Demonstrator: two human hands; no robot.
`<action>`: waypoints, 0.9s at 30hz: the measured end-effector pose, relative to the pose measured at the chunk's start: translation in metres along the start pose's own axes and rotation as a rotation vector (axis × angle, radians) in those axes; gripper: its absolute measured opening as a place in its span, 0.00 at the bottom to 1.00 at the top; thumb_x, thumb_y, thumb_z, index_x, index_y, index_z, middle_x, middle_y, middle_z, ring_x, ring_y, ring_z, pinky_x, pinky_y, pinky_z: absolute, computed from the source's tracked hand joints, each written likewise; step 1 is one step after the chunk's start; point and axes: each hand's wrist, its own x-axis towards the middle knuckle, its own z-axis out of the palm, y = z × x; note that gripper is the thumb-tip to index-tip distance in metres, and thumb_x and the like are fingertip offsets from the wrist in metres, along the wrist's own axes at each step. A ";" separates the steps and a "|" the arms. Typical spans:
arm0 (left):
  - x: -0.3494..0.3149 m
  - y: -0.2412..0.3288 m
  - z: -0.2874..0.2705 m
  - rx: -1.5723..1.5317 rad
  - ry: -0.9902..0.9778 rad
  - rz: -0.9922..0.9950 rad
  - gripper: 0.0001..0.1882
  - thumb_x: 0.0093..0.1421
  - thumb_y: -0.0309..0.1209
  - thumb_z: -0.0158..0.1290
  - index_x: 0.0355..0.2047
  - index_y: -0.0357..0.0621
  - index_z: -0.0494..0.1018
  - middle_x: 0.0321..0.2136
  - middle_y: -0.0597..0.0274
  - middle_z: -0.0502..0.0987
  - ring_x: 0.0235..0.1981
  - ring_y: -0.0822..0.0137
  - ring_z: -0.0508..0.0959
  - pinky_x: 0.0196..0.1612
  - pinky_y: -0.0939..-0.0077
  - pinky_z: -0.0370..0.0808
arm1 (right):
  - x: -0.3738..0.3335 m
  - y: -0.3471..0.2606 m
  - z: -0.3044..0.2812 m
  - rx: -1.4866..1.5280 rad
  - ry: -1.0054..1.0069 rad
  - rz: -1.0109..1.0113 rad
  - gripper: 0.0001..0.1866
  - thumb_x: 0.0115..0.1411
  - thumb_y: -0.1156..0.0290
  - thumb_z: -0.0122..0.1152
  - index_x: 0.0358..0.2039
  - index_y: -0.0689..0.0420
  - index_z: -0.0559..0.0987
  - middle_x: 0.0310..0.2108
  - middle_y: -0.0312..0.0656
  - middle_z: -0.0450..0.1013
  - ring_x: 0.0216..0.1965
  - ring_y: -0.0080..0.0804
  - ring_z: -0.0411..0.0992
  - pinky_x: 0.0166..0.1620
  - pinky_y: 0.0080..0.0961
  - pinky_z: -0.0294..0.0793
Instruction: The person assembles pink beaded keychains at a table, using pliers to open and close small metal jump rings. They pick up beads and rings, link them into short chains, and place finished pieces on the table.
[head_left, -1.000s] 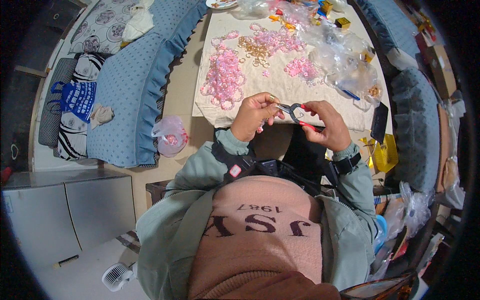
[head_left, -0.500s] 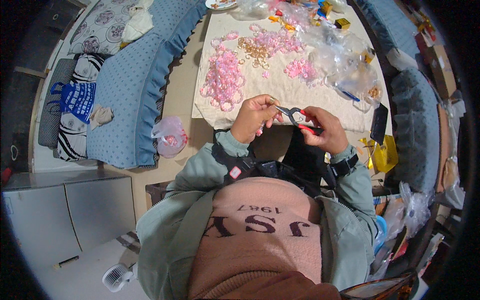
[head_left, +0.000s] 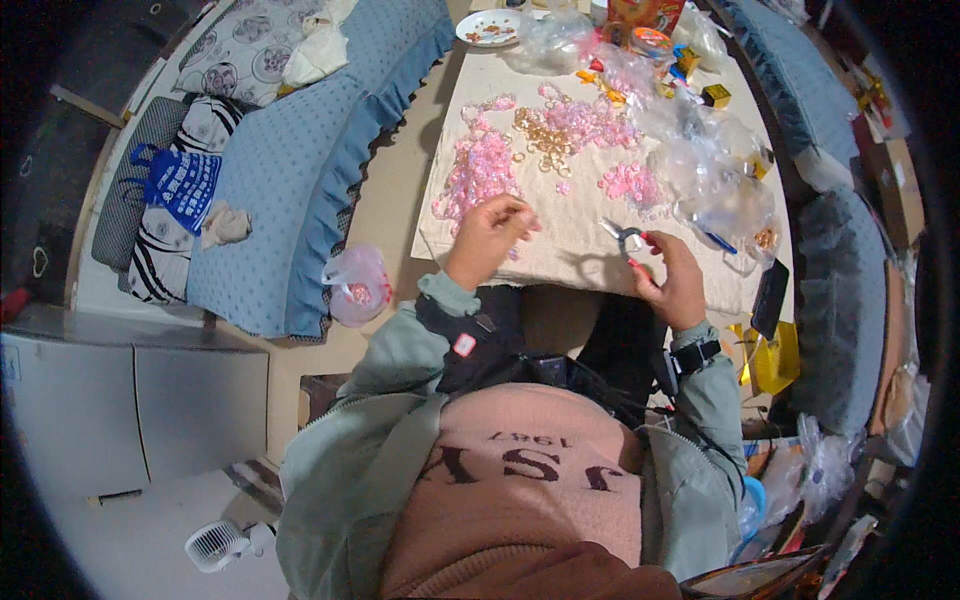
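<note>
- Left hand is pinching a small pink plastic ring just below the pink ring pile.
- Right hand is gripping small metal pliers, right of that pile.
- Many loose rings are lying unsorted on the cloth-covered table.

a blue quilted sofa ran along the left, with a striped cushion and a blue printed bag on it. a small pink plastic bag hung by its edge. a white plate sat at the table's far end. a small white fan stood on the floor.
</note>
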 end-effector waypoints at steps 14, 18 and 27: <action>0.063 -0.055 -0.069 0.505 0.526 0.270 0.09 0.62 0.29 0.59 0.38 0.36 0.79 0.34 0.61 0.76 0.35 0.70 0.74 0.42 0.76 0.71 | -0.017 0.087 0.008 -0.393 0.091 0.068 0.27 0.51 0.64 0.67 0.51 0.60 0.74 0.45 0.52 0.74 0.47 0.53 0.71 0.51 0.44 0.69; 0.064 -0.055 -0.067 0.540 0.529 0.344 0.08 0.59 0.27 0.61 0.38 0.40 0.79 0.36 0.57 0.77 0.37 0.63 0.78 0.42 0.71 0.74 | -0.015 0.084 0.007 -0.391 0.099 0.067 0.27 0.53 0.64 0.67 0.52 0.61 0.74 0.49 0.53 0.73 0.50 0.54 0.70 0.54 0.44 0.68; 0.092 -0.016 -0.034 0.599 0.474 0.503 0.09 0.57 0.26 0.60 0.39 0.37 0.78 0.36 0.56 0.77 0.37 0.63 0.76 0.43 0.71 0.74 | -0.016 0.082 0.007 -0.345 0.111 0.121 0.28 0.53 0.62 0.66 0.52 0.60 0.74 0.50 0.51 0.72 0.52 0.52 0.69 0.56 0.44 0.66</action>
